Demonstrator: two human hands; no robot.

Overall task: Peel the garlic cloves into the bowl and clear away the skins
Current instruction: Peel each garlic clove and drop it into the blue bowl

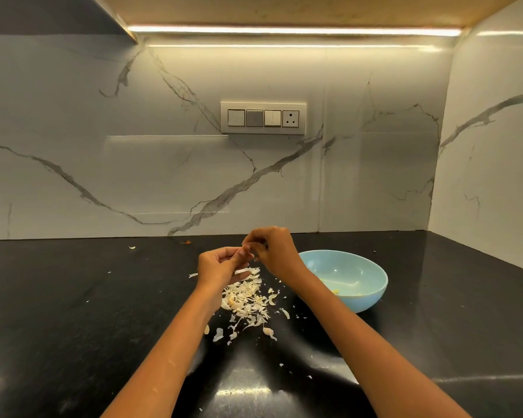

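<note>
My left hand and my right hand meet above the black counter, fingers curled together around a small garlic clove that is mostly hidden between the fingertips. Under the hands lies a loose pile of pale garlic skins, with more flakes scattered toward me. A light blue bowl stands just right of the pile; my right forearm hides part of its left side. A few yellowish peeled cloves show at its bottom.
The black countertop runs back to a white marble wall, with a side wall on the right. A switch panel sits on the back wall. Single skin flakes lie at the far left and near the front edge.
</note>
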